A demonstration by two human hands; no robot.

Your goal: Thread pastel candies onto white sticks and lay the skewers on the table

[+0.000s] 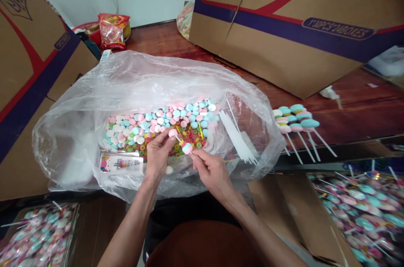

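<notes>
Between the thumb and finger of my left hand (160, 149) is a round pink marshmallow (173, 133), at the tip of a thin white stick (178, 138). My right hand (210, 168) pinches a marshmallow skewer (187, 148) from below, its blue, pink and white piece topped by a yellow ring candy. Whether the pink marshmallow is on the stick or just touching it, I cannot tell. Beneath both hands lie loose pink, blue and white marshmallows (151, 117) and colourful ring candies (189, 135) in a clear plastic bag (126, 73).
White sticks (235, 136) lie at the bag's right. Several finished-looking skewers (296, 119) rest on the red-brown table (341, 111). Big cartons (284, 18) stand behind and at left. Boxes of wrapped skewers (362, 208) flank me below. A printed card pack (121, 162) lies front left.
</notes>
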